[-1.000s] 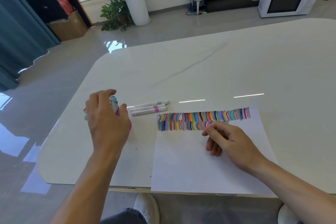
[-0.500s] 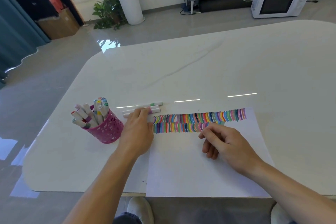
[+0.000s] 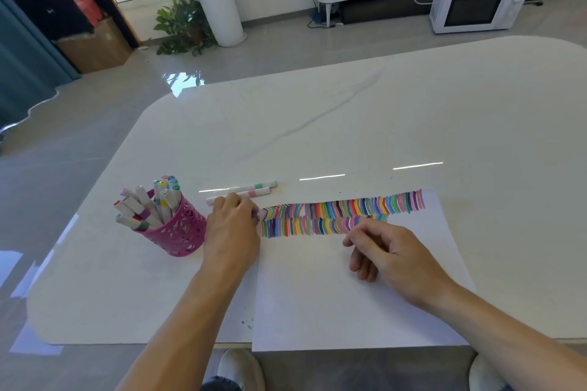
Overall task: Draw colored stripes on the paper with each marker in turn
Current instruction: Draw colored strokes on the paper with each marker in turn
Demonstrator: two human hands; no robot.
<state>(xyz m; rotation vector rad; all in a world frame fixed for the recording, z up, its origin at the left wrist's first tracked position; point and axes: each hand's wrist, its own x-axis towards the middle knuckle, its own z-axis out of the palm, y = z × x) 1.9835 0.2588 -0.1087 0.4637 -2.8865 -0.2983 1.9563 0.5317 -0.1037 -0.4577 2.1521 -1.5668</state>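
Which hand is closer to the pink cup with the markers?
The left hand. It sits right beside the pink cup, on the cup's right side. The right hand rests on the paper, farther off to the right.

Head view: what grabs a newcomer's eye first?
The two rows of colored stripes across the top of the paper stand out first. Left of it, a pink cup of markers stands beside the left hand, which touches loose markers; the right hand rests on the paper.

Far table (image 3: pixel 397 111) open. Near left: pink cup (image 3: pixel 179 232), markers (image 3: pixel 149 205) sticking up, blocks low sweep. Right of cup, loose markers (image 3: pixel 259 189) lie just beyond paper (image 3: pixel 333 301).
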